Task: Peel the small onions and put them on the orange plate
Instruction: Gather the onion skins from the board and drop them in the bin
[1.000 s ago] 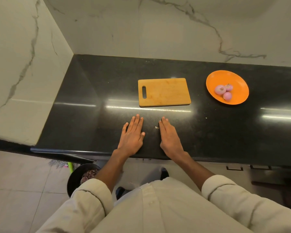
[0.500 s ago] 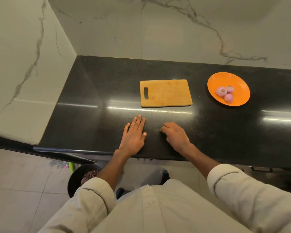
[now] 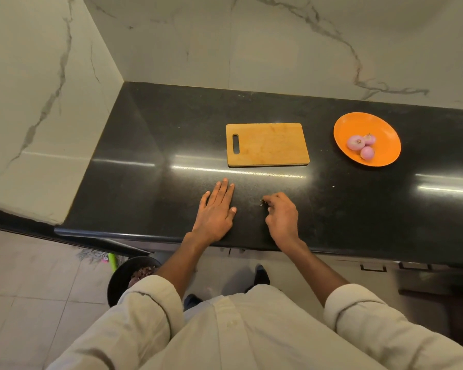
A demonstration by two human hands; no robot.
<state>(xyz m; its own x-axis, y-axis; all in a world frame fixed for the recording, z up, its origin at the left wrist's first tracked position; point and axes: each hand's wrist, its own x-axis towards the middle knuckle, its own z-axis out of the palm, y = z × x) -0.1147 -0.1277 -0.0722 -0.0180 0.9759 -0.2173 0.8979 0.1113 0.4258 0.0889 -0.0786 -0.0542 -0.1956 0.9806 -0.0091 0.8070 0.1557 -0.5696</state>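
Note:
Three peeled pinkish small onions (image 3: pixel 360 146) lie together on the orange plate (image 3: pixel 385 129) at the right of the black counter. My left hand (image 3: pixel 216 209) rests flat on the counter near its front edge, fingers straight. Just to its right, my right hand (image 3: pixel 281 214) has its fingers curled and pinches a tiny scrap of onion skin (image 3: pixel 262 202) at the fingertips, right on the counter surface. Both hands are well apart from the plate.
A bare wooden cutting board (image 3: pixel 267 144) lies beyond my hands in the counter's middle. Marble walls close the back and left. On the floor below the counter edge stands a dark bin (image 3: pixel 123 276) holding peels. A small fleck (image 3: pixel 333 186) lies right of my right hand.
My right hand went from lying flat to curling its fingers, and now pinches the small scrap that lay between the hands. The left hand has stayed flat.

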